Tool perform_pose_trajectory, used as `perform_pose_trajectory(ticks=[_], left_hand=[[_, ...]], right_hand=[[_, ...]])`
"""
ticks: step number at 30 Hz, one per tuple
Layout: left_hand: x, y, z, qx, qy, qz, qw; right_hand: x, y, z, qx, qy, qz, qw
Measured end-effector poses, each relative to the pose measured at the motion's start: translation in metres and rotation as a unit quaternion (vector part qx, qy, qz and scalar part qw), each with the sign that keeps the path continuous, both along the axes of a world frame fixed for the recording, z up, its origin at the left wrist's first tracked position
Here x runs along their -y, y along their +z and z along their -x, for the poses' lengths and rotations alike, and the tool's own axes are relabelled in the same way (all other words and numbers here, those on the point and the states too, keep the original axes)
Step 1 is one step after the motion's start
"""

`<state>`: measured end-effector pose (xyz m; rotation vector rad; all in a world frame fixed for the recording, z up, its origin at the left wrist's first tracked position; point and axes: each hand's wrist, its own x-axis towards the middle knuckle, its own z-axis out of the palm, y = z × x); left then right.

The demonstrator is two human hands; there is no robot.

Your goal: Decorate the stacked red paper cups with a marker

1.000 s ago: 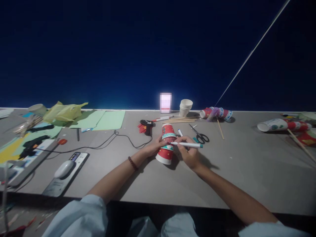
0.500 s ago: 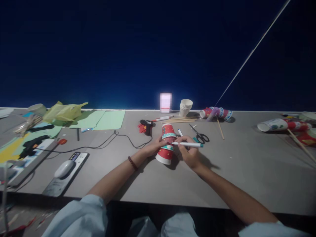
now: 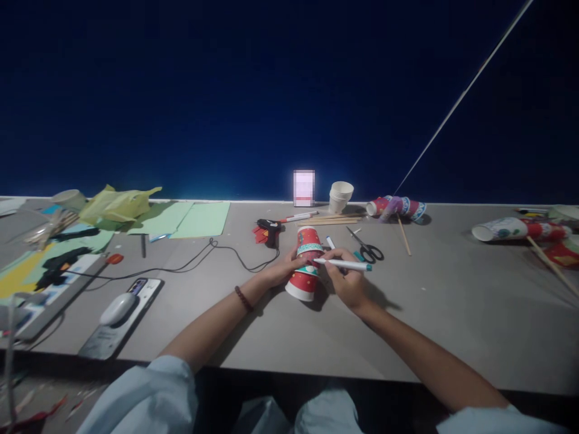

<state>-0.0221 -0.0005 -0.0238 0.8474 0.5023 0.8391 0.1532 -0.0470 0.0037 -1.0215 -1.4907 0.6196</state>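
A red paper cup (image 3: 306,263) with a teal and white pattern lies on its side on the grey table (image 3: 434,313), its mouth toward me. My left hand (image 3: 283,270) is closed around its left side, a bead bracelet on the wrist. My right hand (image 3: 346,278) grips a white marker with a teal cap (image 3: 344,264), its tip against the cup's side. A second white marker (image 3: 330,243) lies just behind the cup.
Black scissors (image 3: 367,248), a glue gun (image 3: 268,229) with its cable, wooden sticks (image 3: 330,220) and stacked white cups (image 3: 339,196) lie beyond. Decorated cups on sticks (image 3: 520,230) rest at right. Green paper sheets (image 3: 190,219), a mouse (image 3: 116,308) and clutter fill the left.
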Motion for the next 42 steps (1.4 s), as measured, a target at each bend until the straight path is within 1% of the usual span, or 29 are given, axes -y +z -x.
perform_pose_trajectory(ticks=[9,15,19,21,24,30,34,37,42], left_hand=[[0.0,-0.003,-0.001,0.004,0.009,0.014,1.0],[-0.002,-0.006,0.001,0.003,0.009,0.012,1.0],[-0.002,-0.001,0.002,0.001,-0.001,0.007,1.0],[-0.003,0.002,0.001,-0.001,-0.007,0.014,1.0],[-0.004,0.006,0.0,0.025,-0.012,0.035,0.999],[-0.005,0.008,-0.001,0.041,0.0,0.058,0.997],[-0.004,0.008,0.0,0.035,0.015,0.075,0.996],[-0.003,0.009,0.0,0.031,0.012,0.068,0.997],[0.0,0.014,-0.001,0.026,0.012,0.044,0.999]], right_hand=[[-0.002,-0.003,-0.001,-0.015,0.005,0.0,1.0],[-0.003,-0.001,-0.001,-0.014,0.005,0.007,1.0],[-0.003,-0.001,-0.001,-0.006,0.004,0.01,1.0],[-0.004,-0.003,-0.001,-0.006,0.005,0.013,1.0],[-0.004,-0.005,-0.002,-0.005,0.007,0.019,1.0],[-0.005,-0.008,-0.002,-0.012,0.006,0.019,1.0],[-0.004,-0.009,-0.002,-0.036,0.017,0.001,0.999],[-0.004,-0.009,-0.002,-0.046,0.025,-0.006,0.999],[-0.004,-0.008,-0.002,-0.032,0.022,-0.001,0.999]])
